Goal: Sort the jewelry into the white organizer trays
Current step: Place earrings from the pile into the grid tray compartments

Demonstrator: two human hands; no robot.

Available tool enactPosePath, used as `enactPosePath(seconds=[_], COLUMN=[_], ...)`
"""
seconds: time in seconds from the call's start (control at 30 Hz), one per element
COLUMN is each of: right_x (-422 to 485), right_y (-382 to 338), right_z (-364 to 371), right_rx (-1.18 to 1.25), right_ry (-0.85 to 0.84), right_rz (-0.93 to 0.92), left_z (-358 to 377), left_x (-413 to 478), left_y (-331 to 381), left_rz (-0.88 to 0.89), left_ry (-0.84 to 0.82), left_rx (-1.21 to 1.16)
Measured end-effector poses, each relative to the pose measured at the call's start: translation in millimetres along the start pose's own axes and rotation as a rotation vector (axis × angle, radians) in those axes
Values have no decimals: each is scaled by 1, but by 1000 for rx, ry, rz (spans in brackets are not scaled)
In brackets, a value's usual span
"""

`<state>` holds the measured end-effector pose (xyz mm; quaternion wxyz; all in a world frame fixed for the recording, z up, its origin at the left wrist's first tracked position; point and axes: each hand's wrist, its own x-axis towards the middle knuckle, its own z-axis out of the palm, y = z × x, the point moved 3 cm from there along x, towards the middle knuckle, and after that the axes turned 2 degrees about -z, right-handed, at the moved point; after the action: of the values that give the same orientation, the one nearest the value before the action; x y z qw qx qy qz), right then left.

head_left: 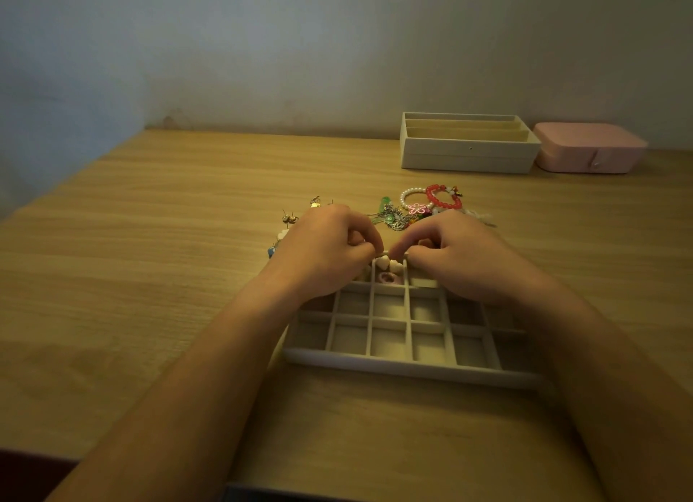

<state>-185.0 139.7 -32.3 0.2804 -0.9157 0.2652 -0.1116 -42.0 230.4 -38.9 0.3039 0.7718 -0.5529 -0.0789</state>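
Note:
A white grid tray with several square compartments lies on the wooden table before me. Both hands hover over its far row. My left hand and my right hand have curled fingers whose tips meet above a far compartment; whether they pinch anything is hidden. Just below the fingertips, that compartment holds white heart-shaped pieces and a pink piece. Loose jewelry lies beyond the hands: a red bead bracelet, a pearl bracelet, a pink flower charm, green pieces and gold earrings.
A second white tray with long slots stands at the back right by the wall. A closed pink jewelry box sits to its right. The table's left half is bare wood.

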Motion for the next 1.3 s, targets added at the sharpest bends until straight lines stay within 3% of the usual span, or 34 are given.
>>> enactPosePath(seconds=[0.53,0.7,0.83,1.13,1.3], right_x=[1,2,2,6,17], right_y=[4,6,7,7,-7], right_z=[2,-1,1,4,1], right_rx=[-48,-25,-43,91,80], right_ry=[-32,67,9,121,123], right_rz=[8,-11,-1,-35,-61], left_z=[1,1,2,-29,-51], left_x=[-1,1,2,5,7], left_y=[1,-2,-4,-24,-63], left_rz=[34,29,38,-39,-222], left_ry=[-73,-52,-61,237,379], left_rx=[2,0,18,-110,-150])
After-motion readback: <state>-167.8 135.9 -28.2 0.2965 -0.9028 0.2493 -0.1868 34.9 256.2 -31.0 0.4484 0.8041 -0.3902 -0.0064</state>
